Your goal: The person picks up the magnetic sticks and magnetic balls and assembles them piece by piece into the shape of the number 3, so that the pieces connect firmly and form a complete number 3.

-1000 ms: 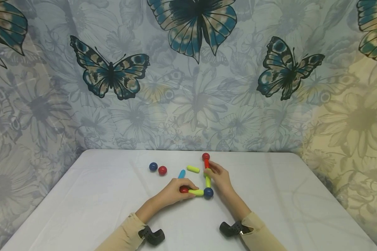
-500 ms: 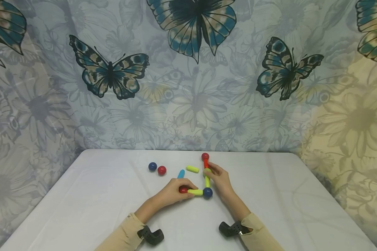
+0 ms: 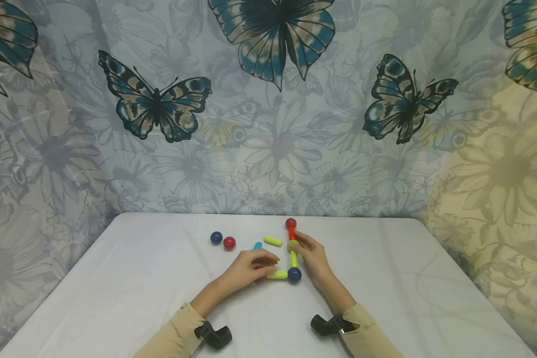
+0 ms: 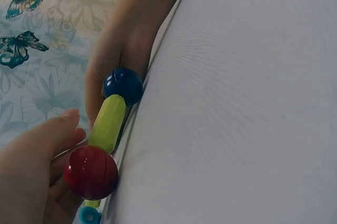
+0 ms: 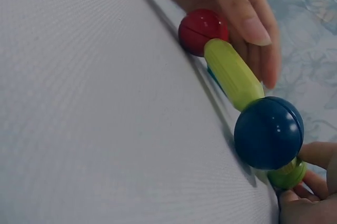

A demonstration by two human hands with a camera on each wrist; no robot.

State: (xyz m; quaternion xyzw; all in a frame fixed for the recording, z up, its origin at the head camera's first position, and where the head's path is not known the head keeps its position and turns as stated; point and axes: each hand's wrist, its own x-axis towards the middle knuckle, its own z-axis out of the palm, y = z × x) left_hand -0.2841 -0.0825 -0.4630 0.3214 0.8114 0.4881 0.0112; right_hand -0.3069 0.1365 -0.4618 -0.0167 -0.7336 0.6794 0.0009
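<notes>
A chain of toy balls and rods lies bent in an L on the white table. My right hand [image 3: 314,254] pinches a green ball [image 5: 288,175] between a red rod [image 3: 292,233] and a green rod [image 3: 294,259]. The red rod ends in a red ball [image 3: 291,223]; the green one meets a blue ball [image 5: 269,132] at the corner. From there another green rod [image 4: 107,124] runs to a second red ball [image 4: 90,172]. My left hand [image 3: 246,268] hovers around that ball with thumb and fingers apart, gripping nothing, and partly hides it in the head view.
Beyond my left hand lie a blue rod [image 3: 257,245], mostly hidden, and a loose green rod [image 3: 273,241]. Farther left sit a blue ball [image 3: 216,237] and a red ball [image 3: 229,243]. A butterfly-print cloth [image 3: 282,149] hangs behind the white table [image 3: 138,278].
My left hand has let go of the near red ball and risen slightly, fingers spread apart. My right hand keeps its pinch, and the chain holds its shape.
</notes>
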